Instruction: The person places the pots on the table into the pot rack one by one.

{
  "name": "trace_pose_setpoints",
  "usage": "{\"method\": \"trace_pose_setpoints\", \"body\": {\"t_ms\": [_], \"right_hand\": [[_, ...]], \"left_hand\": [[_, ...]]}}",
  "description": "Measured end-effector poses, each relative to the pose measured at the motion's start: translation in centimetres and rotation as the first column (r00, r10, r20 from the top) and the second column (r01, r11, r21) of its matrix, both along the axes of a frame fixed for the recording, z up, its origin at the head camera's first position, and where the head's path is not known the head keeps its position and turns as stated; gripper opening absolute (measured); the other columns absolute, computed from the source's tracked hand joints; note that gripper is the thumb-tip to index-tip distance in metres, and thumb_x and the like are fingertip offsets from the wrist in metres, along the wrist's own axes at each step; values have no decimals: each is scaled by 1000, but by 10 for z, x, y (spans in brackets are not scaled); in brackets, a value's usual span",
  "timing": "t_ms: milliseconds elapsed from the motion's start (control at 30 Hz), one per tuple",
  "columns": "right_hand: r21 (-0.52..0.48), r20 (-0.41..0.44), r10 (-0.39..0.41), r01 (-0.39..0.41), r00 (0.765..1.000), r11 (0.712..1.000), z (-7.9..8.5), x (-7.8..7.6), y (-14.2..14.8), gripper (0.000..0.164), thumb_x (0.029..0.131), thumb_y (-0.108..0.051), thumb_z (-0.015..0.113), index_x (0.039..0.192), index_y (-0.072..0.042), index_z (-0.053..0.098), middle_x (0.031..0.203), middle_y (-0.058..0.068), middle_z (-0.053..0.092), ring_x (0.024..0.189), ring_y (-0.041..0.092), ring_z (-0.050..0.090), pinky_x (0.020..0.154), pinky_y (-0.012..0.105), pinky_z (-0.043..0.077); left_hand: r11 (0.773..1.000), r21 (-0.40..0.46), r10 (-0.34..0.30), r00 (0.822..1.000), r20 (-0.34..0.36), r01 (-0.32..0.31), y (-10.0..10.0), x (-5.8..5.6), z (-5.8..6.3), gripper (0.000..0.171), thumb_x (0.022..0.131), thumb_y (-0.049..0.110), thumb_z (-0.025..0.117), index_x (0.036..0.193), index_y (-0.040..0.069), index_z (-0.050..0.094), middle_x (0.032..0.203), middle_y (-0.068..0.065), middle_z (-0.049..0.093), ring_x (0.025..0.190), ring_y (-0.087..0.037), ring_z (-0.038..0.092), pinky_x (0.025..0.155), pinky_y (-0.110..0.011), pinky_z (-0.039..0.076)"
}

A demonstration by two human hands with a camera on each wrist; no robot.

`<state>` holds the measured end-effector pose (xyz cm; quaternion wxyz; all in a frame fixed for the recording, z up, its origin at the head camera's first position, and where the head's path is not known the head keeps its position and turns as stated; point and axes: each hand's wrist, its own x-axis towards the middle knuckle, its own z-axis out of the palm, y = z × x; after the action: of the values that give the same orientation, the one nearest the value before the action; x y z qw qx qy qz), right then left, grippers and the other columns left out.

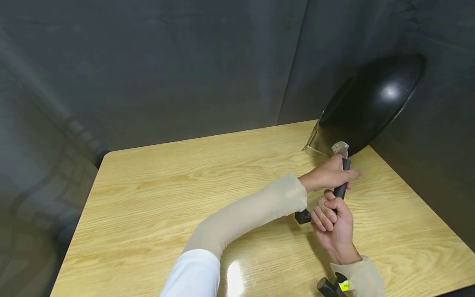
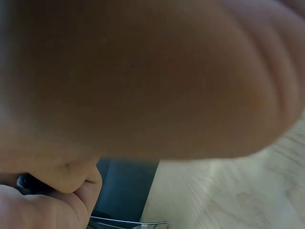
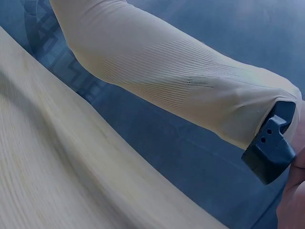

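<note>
A black wok (image 1: 382, 95) is tilted up on its side at the table's back right corner, its dark curved surface towards me. Its black handle (image 1: 339, 190) reaches down towards me from a metal bracket (image 1: 340, 148). Close to the bracket, my left hand (image 1: 328, 174) holds the upper part of the handle. Lower down, my right hand (image 1: 334, 225) grips the handle's end with curled fingers. In the left wrist view, a blurred hand (image 2: 143, 86) fills most of the picture and hides the grip. The right wrist view shows my left forearm's beige sleeve (image 3: 157, 71).
A thin metal wire frame (image 1: 313, 134) stands at the wok's left edge; whether it is attached cannot be told. Dark grey panels (image 1: 178, 74) enclose the back and sides of the wooden table (image 1: 167, 194). A black wrist camera (image 3: 269, 148) sits on my left cuff.
</note>
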<state>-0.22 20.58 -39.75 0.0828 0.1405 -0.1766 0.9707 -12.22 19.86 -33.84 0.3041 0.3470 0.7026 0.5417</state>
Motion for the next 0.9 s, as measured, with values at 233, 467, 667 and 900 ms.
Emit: {"method": "trace_pose_setpoints", "body": {"t_ms": [233,467,667,900], "right_hand": [[-24,-10,32,-32,999,999,-3,2,1,26,95,9,28,78,-11,26,54,-3,17,40,8,16,41,18,13],[-6,7,25,-25,1000,1000,-3,3,2,27,95,9,22,77,-11,31,55,-3,17,40,8,17,41,18,13],[55,65,-5,1,998,998,-7,6,5,38,94,7,12,83,-9,45,56,-3,15,41,9,18,40,19,14],[134,66,8,-17,998,991,-8,8,9,33,96,8,15,89,-8,43,57,-2,13,41,9,12,40,19,9]], "left_hand": [[1000,-21,20,999,37,-19,1,3,-5,21,101,10,63,88,7,47,61,-6,63,50,-14,60,48,-19,45],[1000,-11,2,1000,10,-2,1,1,-6,21,100,11,62,85,6,48,61,-6,64,53,-13,63,51,-19,45],[1000,4,-27,1000,-7,27,-1,0,-13,19,102,16,62,92,7,48,63,-8,63,56,-13,67,54,-20,48],[999,-3,-32,999,-23,32,-2,0,-18,19,101,19,61,93,8,48,63,-7,64,55,-15,66,55,-20,48]]}}
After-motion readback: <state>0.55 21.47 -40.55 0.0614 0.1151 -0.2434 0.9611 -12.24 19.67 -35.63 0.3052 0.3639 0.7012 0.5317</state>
